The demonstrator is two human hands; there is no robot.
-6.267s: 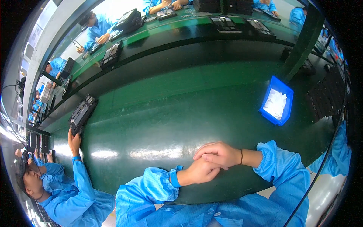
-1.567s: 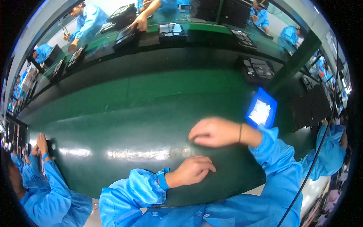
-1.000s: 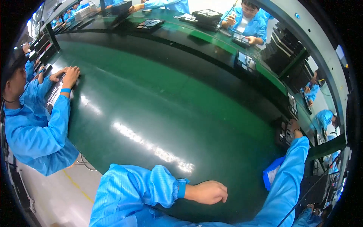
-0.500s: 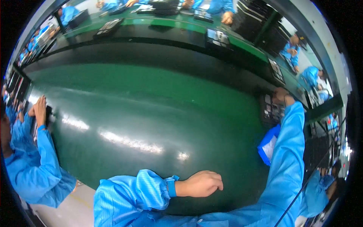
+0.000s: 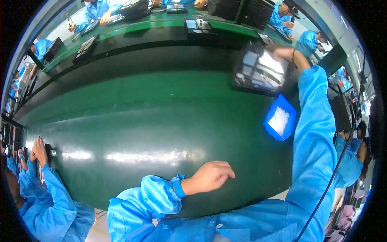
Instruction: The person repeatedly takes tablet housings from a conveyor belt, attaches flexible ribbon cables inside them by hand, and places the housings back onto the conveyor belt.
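Observation:
At the right, a black compartmented tray (image 5: pixel 250 72) is smeared by motion. Flat rectangular pieces in white, grey and black lie in its compartments. My right hand (image 5: pixel 280 52) grips the tray by its far right edge; some fingertips are hidden or blurred. Just nearer than the tray stands a blue plastic bin (image 5: pixel 267 122) with white pieces inside, beside my right sleeve. My left hand (image 5: pixel 209 176) rests low over the near part of the green table (image 5: pixel 161 117), its fingers loosely curled together with nothing in them.
A co-worker's hands (image 5: pixel 39 152) are at the table's left end, close to a dark object. Across the far side, more trays (image 5: pixel 197 25) lie on a raised ledge, with other workers behind. A black cable (image 5: pixel 322 197) hangs past my right arm.
My right hand has brought the tray from the far right toward the middle of the table. The view has turned rightward. My left hand stays curled near the front edge.

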